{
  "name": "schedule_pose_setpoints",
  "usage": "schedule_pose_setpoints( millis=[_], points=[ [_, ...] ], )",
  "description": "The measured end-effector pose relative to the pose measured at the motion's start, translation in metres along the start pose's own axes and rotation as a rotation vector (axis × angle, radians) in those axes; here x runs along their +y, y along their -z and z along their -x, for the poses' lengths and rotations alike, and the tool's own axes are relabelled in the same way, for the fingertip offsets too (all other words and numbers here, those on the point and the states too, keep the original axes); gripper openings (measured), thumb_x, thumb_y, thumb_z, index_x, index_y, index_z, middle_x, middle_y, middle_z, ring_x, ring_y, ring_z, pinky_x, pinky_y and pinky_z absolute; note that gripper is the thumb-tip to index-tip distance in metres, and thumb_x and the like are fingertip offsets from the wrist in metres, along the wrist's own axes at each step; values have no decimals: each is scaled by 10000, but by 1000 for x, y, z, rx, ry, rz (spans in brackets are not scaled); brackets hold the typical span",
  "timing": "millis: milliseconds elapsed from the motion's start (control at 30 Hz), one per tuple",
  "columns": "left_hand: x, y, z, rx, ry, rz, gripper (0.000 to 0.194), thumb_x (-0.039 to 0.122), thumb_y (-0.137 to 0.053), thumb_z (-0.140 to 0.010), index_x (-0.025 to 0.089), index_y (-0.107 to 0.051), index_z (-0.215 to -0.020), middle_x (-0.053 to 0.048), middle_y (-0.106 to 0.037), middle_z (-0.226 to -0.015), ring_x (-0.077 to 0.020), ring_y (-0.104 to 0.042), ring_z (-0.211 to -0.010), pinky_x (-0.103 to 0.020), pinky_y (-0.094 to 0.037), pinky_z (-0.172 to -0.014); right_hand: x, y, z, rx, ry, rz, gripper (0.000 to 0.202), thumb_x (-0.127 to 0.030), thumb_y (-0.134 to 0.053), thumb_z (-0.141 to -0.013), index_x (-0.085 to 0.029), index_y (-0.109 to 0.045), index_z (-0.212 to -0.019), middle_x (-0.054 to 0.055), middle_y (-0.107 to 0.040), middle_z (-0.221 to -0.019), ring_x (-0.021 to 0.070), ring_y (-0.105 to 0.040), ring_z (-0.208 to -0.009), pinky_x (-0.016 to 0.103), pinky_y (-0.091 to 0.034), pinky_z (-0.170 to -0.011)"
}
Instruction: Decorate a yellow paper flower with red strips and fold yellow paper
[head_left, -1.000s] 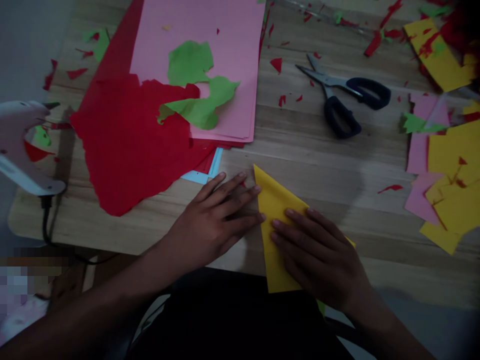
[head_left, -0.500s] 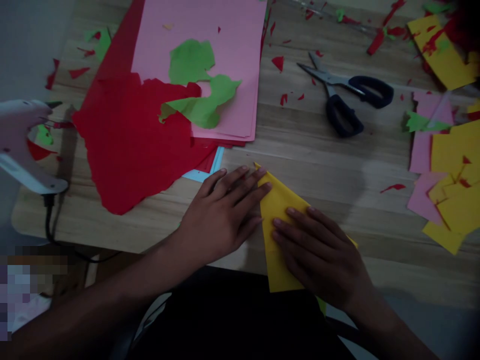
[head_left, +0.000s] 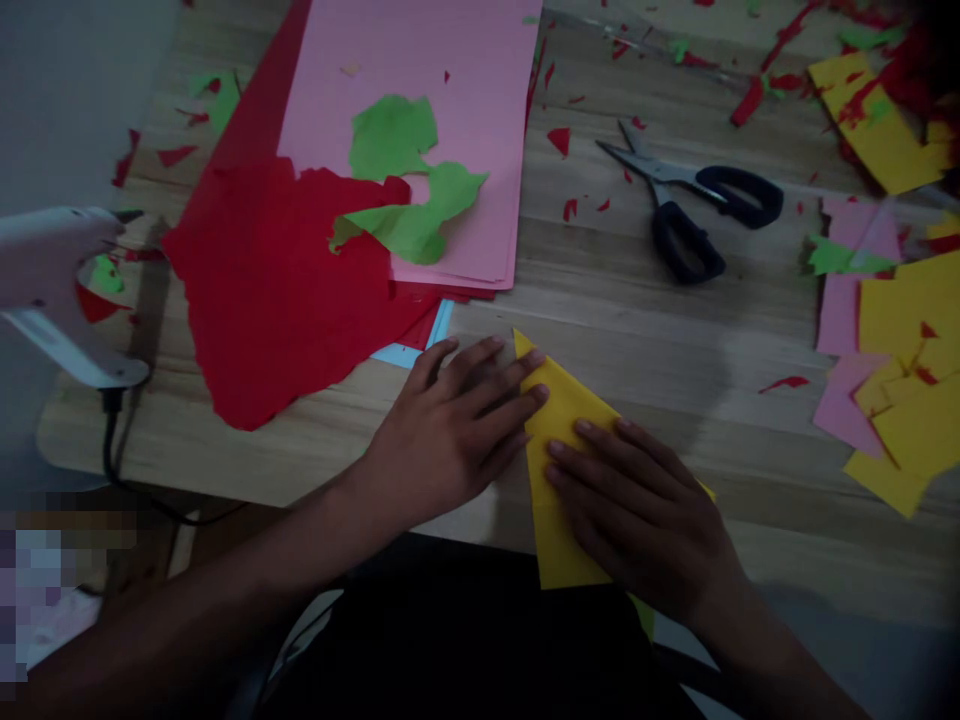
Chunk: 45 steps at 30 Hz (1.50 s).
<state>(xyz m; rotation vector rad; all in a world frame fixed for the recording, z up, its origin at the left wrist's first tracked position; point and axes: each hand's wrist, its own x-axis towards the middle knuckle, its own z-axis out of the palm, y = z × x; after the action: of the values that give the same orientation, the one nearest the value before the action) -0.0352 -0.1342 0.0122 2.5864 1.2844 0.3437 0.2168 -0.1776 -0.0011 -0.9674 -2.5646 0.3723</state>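
Folded yellow paper (head_left: 559, 540) lies at the table's near edge, its narrow tip pointing away from me and its lower end reaching past the edge. My left hand (head_left: 454, 430) is spread at the paper's left side, with fingertips touching it near the tip. Flat across the middle and right part of the paper rests my right hand (head_left: 637, 500), its fingers extended and covering some of it.
Dark-handled scissors (head_left: 675, 190) lie partly open beyond the hands. Left are red paper (head_left: 277, 300), pink sheets (head_left: 465, 80), green scraps (head_left: 394, 135) and a glue gun (head_left: 60, 270) with a cord. Yellow pieces (head_left: 915, 310) lie right on the wooden table (head_left: 615, 310).
The camera view has shifted slightly. My left fingers have lifted or slid a little at the tip, which shows more now. My right hand stays on the yellow paper.
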Motion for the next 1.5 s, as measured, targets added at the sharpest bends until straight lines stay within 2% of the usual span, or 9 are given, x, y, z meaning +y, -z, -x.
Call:
schedule_pose_setpoints(
  millis=[133, 233, 433, 533, 600, 733, 933, 1367, 1500],
  points=[
    [2, -1, 1, -13, 5, 16, 364, 403, -495, -1002, 267, -593, -1325, 14, -466, -1555, -269, -428, -1412, -511, -296, -1169, 0, -1, 0, 2, 0, -4, 336, -208, -650, -919, -211, -666, -1255, -23, -645, -1377, 202, -490, -1395, 418, -328, -1228],
    [5, -3, 1, -3, 60, 4, 416, 470, -507, -986, 263, -582, -1339, -2, -444, -1571, -283, -412, -1420, -523, -275, -1183, 1, -1, 0, -2, 3, -4, 342, -208, -651, -917, -210, -664, -1259, -19, -644, -1378, 211, -492, -1394, 427, -336, -1222],
    [9, -4, -2, 2, 189, 8, 468, 527, -510, -965, 273, -546, -1356, -21, -422, -1586, -339, -393, -1434, -610, -106, -1223, 0, 0, -1, 10, -21, -20, 356, -186, -661, -905, -203, -657, -1261, -19, -670, -1343, 198, -493, -1392, 420, -343, -1220],
    [8, -5, -3, 34, 217, -11, 540, 572, -529, -937, 251, -528, -1372, -40, -409, -1593, -362, -393, -1427, -632, -101, -1212, 0, 0, -2, 23, -9, -12, 341, -195, -647, -913, -204, -660, -1253, -11, -675, -1335, 199, -501, -1386, 430, -365, -1207],
    [7, -5, -3, 34, 204, -33, 536, 565, -530, -942, 244, -534, -1372, -41, -401, -1597, -361, -382, -1433, -631, -119, -1206, 0, 0, -2, 26, -6, 0, 328, -205, -633, -921, -214, -665, -1248, -9, -679, -1328, 200, -512, -1378, 437, -385, -1194],
    [6, -3, 3, 14, 122, -15, 377, 462, -522, -978, 311, -597, -1315, 26, -428, -1580, -332, -354, -1460, -612, -133, -1207, -1, 0, -3, 33, -21, 1, 321, -202, -634, -919, -219, -669, -1237, -10, -687, -1315, 199, -532, -1360, 429, -404, -1180],
    [2, -1, 7, 45, 25, 103, 219, 360, -559, -974, 349, -687, -1152, 68, -553, -1478, -277, -452, -1398, -578, -246, -1175, -1, 0, -4, 34, -12, -1, 317, -218, -634, -921, -205, -667, -1236, -4, -689, -1314, 204, -533, -1359, 429, -394, -1187],
    [-2, -6, 8, 62, 19, 116, 214, 398, -602, -947, 367, -695, -1138, 82, -559, -1471, -264, -435, -1406, -535, -193, -1215, -1, 0, -2, 25, -5, 6, 344, -199, -655, -904, -211, -670, -1248, 6, -683, -1326, 210, -512, -1378, 430, -386, -1195],
    [-1, -5, 8, 36, 36, 119, 228, 411, -601, -943, 380, -695, -1148, 90, -565, -1464, -256, -427, -1418, -515, -183, -1235, -2, 1, -2, 14, -2, 15, 341, -219, -645, -914, -217, -667, -1254, 3, -672, -1341, 210, -498, -1391, 437, -386, -1194]
  ],
)
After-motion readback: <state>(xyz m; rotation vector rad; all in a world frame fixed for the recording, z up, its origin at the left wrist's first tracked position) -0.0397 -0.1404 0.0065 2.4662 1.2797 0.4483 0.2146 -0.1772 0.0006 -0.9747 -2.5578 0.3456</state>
